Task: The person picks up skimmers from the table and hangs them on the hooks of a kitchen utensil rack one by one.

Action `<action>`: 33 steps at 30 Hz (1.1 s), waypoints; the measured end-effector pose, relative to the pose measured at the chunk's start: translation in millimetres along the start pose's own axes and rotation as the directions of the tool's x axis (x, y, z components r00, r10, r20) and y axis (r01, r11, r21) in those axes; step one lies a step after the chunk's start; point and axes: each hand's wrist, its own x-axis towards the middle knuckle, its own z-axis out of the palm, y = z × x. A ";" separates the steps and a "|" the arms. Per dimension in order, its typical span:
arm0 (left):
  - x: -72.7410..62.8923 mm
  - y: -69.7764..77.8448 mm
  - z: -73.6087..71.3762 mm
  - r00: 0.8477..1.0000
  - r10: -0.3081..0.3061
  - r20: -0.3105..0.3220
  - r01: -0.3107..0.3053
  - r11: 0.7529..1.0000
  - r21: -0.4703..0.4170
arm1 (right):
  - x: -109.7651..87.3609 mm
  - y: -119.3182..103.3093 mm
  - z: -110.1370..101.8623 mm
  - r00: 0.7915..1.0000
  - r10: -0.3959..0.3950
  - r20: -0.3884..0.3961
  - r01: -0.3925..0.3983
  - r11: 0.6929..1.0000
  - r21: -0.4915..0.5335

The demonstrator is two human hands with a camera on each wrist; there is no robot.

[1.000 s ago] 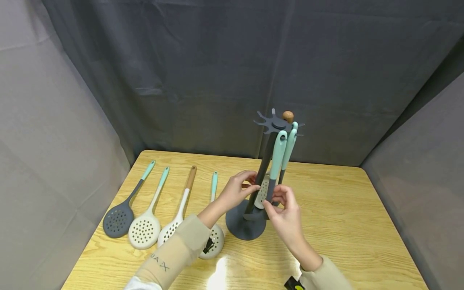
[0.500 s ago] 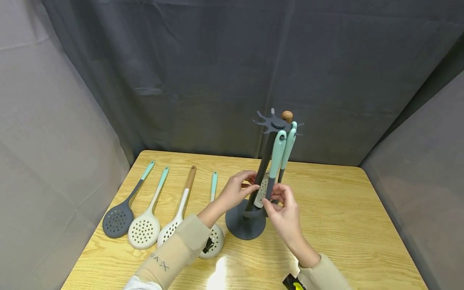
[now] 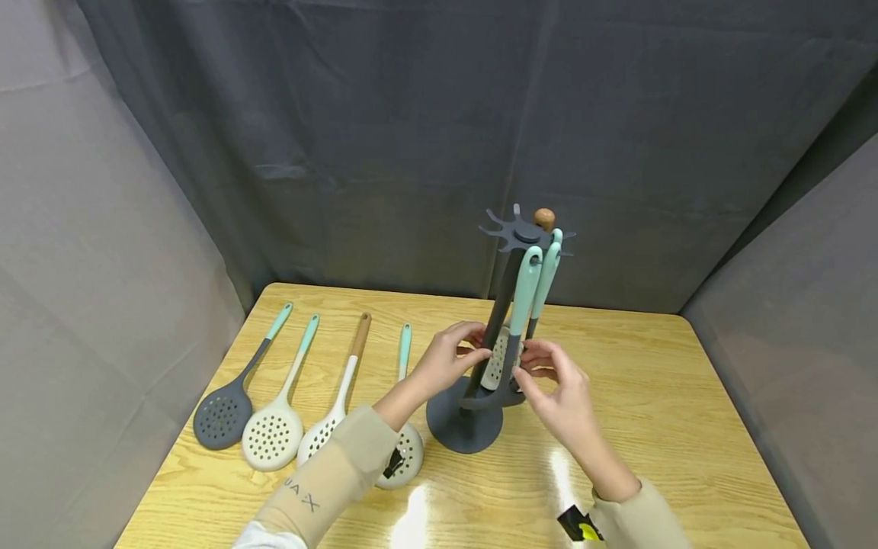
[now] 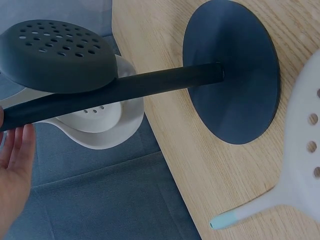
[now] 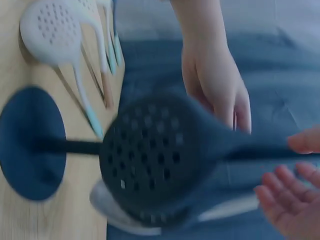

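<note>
A dark utensil stand (image 3: 464, 423) with a round base and a spoked top stands on the wooden table. My left hand (image 3: 449, 357) holds its pole between thumb and fingers. On the near side hangs a dark grey skimmer (image 3: 526, 293) with a mint handle; its perforated head (image 5: 142, 155) faces the right wrist camera. Just right of its shaft is my right hand (image 3: 565, 393), thumb and fingers parted on either side in the right wrist view. Behind it hang another mint-handled utensil (image 3: 546, 282), a pale perforated head (image 3: 495, 364) and a brown handle end (image 3: 544, 219).
Left of the stand, several skimmers lie in a row: a dark grey one (image 3: 224, 415), a pale mint-handled one (image 3: 273, 436), a wooden-handled one (image 3: 348, 374) and another pale one (image 3: 411, 450) partly behind the left sleeve. A dark curtain (image 3: 384, 152) hangs behind the table.
My right hand has come off the dark grey skimmer's shaft and shifted slightly right, its fingers spreading. The skimmer's dark head now shows more. My left hand stays on the pole.
</note>
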 end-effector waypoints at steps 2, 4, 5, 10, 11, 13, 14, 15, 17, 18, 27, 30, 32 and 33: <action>0.1 0.2 -0.2 1.000 -0.001 0.003 0.001 1.000 -0.005 | 2.3 11.4 -5.7 0.994 -0.084 -0.072 0.081 0.996 -0.036; 0.0 0.4 -0.4 1.000 -0.005 0.005 0.005 1.000 -0.012 | 2.0 32.9 -8.6 0.977 -0.166 -0.138 0.157 0.985 -0.072; 0.0 0.1 -0.4 1.000 -0.006 0.005 0.006 1.000 -0.014 | 1.1 45.4 -9.3 0.967 -0.198 -0.162 0.185 0.978 -0.092; -0.8 -1.2 -0.3 1.000 0.001 0.007 0.000 1.000 -0.021 | -11.0 101.1 -6.5 0.959 -0.210 -0.189 0.179 0.970 -0.167; -0.9 -1.6 -0.2 1.000 0.002 0.008 -0.002 1.000 -0.023 | -14.8 109.7 -5.5 0.967 -0.184 -0.176 0.153 0.972 -0.176; -1.2 -2.0 0.1 1.000 0.003 0.011 -0.003 1.000 -0.027 | -22.7 125.1 -2.9 0.983 -0.116 -0.141 0.089 0.978 -0.189; -1.2 -2.2 0.2 1.000 0.003 0.012 -0.002 1.000 -0.030 | -26.7 132.2 -1.4 0.990 -0.072 -0.119 0.048 0.979 -0.196; -1.2 -2.4 0.4 1.000 0.001 0.012 -0.001 1.000 -0.031 | -30.8 138.6 0.0 0.996 -0.023 -0.091 0.003 0.979 -0.205; -1.2 -2.5 0.6 1.000 -0.002 0.010 0.002 1.000 -0.029 | -38.1 149.3 3.4 0.997 0.073 -0.022 -0.076 0.974 -0.214; -1.2 -2.4 0.6 1.000 -0.003 0.009 0.003 1.000 -0.030 | -41.8 154.1 5.2 0.992 0.122 0.016 -0.116 0.968 -0.223; 0.0 -0.2 0.7 1.000 -0.003 0.002 0.003 1.000 -0.023 | -69.8 182.0 26.3 0.877 0.381 0.292 -0.299 0.910 -0.288; 0.1 0.3 0.6 1.000 -0.006 0.000 0.006 1.000 -0.025 | -76.7 187.0 35.6 0.866 0.323 0.382 -0.237 0.937 -0.255; 0.2 0.6 0.4 1.000 -0.008 0.001 0.008 1.000 -0.023 | -80.9 189.7 41.2 0.848 0.272 0.455 -0.187 0.956 -0.224; 0.1 0.5 0.5 1.000 -0.009 0.001 0.009 1.000 -0.021 | -82.8 190.8 43.8 0.834 0.248 0.493 -0.162 0.964 -0.211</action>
